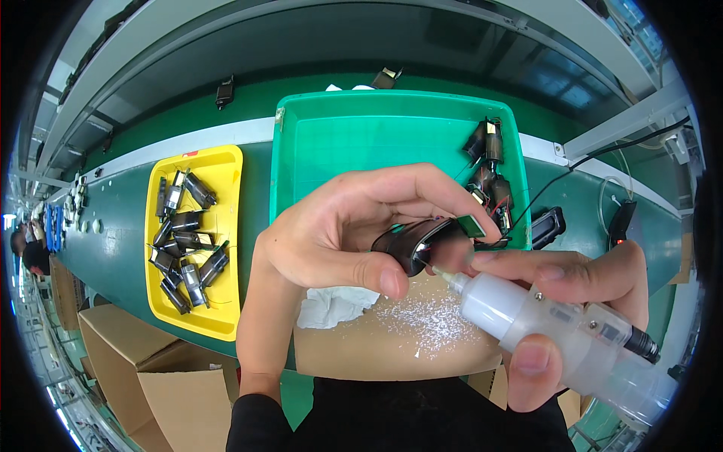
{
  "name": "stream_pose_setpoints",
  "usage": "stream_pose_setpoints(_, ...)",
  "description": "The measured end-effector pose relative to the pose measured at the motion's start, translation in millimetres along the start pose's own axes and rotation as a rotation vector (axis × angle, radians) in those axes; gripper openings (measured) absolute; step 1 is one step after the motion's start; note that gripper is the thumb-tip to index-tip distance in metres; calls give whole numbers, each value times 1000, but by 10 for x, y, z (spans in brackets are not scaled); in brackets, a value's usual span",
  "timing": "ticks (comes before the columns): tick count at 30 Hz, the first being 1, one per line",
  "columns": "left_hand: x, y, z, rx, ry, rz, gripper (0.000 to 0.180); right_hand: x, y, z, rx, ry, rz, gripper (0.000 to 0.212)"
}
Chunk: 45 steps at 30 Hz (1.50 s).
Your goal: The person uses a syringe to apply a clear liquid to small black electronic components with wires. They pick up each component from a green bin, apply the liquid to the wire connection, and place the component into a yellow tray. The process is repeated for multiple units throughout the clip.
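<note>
A black curved housing (410, 242) was held in the air over the tabletop's near edge, pinched between the thumb and curled fingers of the left hand (324, 226). A small green circuit board (472, 226) stood out at its right end, just beside those fingertips. The right hand (595, 282) was closed around a translucent white dispenser (527, 320), thumb below and fingers above, its narrow tip at the housing's lower right end; whether the two touched could not be told, as that spot was blurred. Below the hands, a brown cardboard sheet (361, 361) lay at the tabletop's near edge, with white specks (425, 324) scattered over its middle and a crumpled white tissue (335, 305) toward its far left corner. Beyond it, a green bin (399, 96) sat across the tabletop's far edge, black parts (493, 143) heaped along its right wall. A black device (548, 226) lay just right of the bin. Toward the left of the green tabletop (113, 226) stood a yellow tray (226, 226) of similar black units (188, 220); an open cardboard box (113, 335) stood below the near edge there.
</note>
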<state>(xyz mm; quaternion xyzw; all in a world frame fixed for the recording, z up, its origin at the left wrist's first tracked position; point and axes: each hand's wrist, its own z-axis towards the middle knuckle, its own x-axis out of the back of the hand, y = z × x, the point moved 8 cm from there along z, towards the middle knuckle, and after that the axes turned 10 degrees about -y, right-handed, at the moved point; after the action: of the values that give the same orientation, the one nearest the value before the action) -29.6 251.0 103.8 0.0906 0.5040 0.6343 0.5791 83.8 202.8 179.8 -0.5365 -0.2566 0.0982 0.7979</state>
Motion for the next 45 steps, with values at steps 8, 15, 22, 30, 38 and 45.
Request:
stream_pose_setpoints(8,10,-17,5,-9,6,4,64,11,18,11,85,26,-60,45)
stream_pose_setpoints(15,70,239,-193,173,110,440,53,60,-58,-72,-2,324,16,46)
stream_pose_setpoints(22,10,1188,-1428,782,866,1772,45,471,-102,-188,-8,488,-140,41)
stream_pose_setpoints(30,823,824,-249,483,624,1712,23,859,-55,-264,-23,598,-236,38)
stream_pose_setpoints(38,2606,-639,1044,1248,436,1632,59,793,19,-194,-12,656,-208,47)
stream_pose_setpoints(45,2143,-380,1084,645,526,1117,28,863,58,-246,-26,764,-284,55)
